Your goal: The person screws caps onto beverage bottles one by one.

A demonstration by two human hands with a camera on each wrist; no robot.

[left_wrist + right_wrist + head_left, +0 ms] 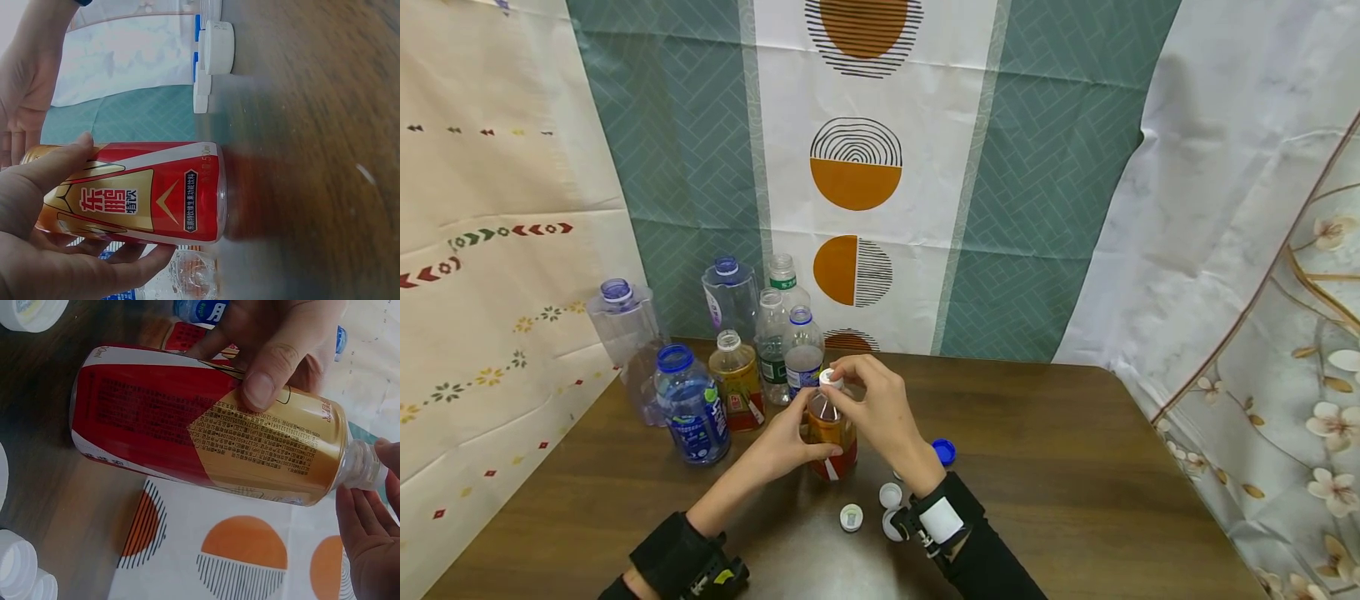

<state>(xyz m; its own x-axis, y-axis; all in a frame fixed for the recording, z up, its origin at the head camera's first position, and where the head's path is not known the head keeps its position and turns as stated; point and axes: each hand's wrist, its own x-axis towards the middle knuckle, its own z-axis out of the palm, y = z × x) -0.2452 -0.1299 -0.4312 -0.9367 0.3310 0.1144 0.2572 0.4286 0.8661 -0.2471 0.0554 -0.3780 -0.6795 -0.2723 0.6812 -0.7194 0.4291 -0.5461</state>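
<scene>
A plastic drink bottle (pixel 832 431) with a gold and red label stands upright on the table, as the left wrist view also shows its base on the wood. My left hand (pixel 784 443) grips its body, thumb on one side and fingers on the other. At the top, my right hand (pixel 880 407) pinches the white cap (pixel 830 377) between thumb and fingers. In the right wrist view, the clear neck (pixel 356 464) shows below the pinched cap. Whether the cap is screwed tight cannot be told.
Several uncapped bottles crowd the left and back, among them a blue-labelled bottle (pixel 692 412), a matching gold and red bottle (pixel 737 379) and a large clear bottle (pixel 632 333). Loose white caps (pixel 851 517) and a blue cap (pixel 943 452) lie in front and to the right. Cloth hangs behind.
</scene>
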